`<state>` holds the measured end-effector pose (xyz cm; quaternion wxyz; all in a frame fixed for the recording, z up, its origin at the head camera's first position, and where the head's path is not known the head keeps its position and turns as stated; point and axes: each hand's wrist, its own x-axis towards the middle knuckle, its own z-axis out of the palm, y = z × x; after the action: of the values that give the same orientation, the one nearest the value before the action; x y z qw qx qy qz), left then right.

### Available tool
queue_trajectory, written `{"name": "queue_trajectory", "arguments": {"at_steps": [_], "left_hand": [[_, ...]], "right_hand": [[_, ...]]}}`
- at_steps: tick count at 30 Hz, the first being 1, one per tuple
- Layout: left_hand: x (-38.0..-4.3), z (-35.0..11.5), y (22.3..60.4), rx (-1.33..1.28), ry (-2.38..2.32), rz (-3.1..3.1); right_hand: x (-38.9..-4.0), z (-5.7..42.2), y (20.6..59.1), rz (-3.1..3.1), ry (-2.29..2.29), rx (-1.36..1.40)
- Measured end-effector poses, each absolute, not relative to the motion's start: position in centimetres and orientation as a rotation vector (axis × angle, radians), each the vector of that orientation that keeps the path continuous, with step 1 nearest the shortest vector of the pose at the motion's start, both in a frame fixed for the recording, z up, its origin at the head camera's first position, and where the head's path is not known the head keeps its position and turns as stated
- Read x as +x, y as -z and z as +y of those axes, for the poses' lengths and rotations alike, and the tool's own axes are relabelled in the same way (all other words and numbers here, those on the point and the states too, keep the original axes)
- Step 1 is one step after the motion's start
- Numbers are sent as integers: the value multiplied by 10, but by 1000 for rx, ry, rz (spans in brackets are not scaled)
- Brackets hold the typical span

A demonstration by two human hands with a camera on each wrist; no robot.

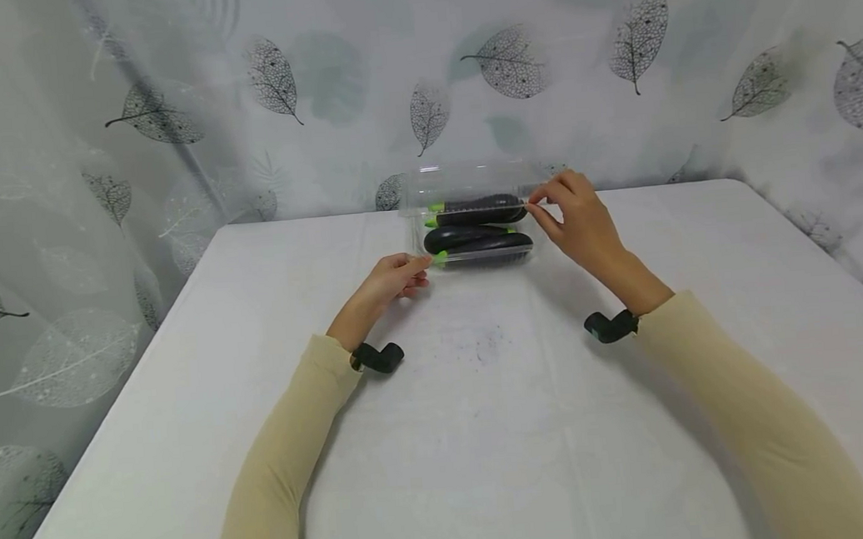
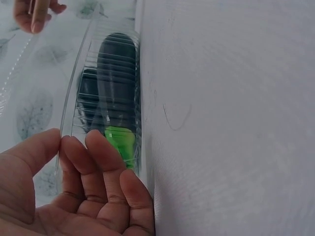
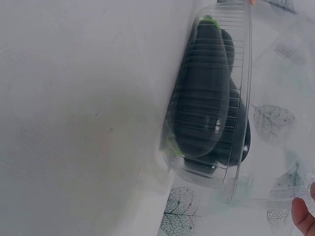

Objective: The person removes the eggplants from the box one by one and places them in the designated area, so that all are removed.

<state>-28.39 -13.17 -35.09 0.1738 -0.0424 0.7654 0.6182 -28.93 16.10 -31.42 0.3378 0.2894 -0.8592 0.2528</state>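
A clear plastic clamshell box (image 3: pixel 243 98) stands at the table's far side with several dark eggplants (image 1: pixel 477 234) lying in it, their caps bright green. Its lid (image 1: pixel 463 185) is raised, partly over the rear eggplants. My left hand (image 1: pixel 396 277) pinches the box's front rim at the left corner between thumb and fingers. In the left wrist view, the left hand's fingers (image 2: pixel 101 169) curl beside a green cap (image 2: pixel 120 140). My right hand (image 1: pixel 582 221) pinches the lid's edge at the right. Only the right hand's fingertips (image 3: pixel 301 211) show in the right wrist view.
A white cloth covers the table (image 1: pixel 480 433), with faint dark specks (image 1: pixel 485 345) in front of the box. Behind stands a leaf-patterned curtain (image 1: pixel 358 82), close to the table's back edge. Each wrist wears a black camera mount (image 1: pixel 381 358).
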Motion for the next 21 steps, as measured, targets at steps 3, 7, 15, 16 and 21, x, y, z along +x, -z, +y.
{"name": "queue_trajectory", "arguments": {"at_steps": [3, 7, 15, 16, 21], "left_hand": [[-285, -132, 352, -129, -1760, 2163], [-286, -132, 353, -136, -1756, 2161], [-287, -132, 355, -137, -1729, 2182], [-287, -132, 355, -135, -1728, 2181], [-287, -133, 355, -123, -1718, 2197]], "right_hand": [[-290, 161, 313, -2214, -656, 764], [-293, 162, 312, -2183, -666, 778], [-299, 162, 307, -2185, -674, 771], [-299, 162, 307, -2190, -671, 762], [-301, 163, 304, -2197, -655, 737]]}}
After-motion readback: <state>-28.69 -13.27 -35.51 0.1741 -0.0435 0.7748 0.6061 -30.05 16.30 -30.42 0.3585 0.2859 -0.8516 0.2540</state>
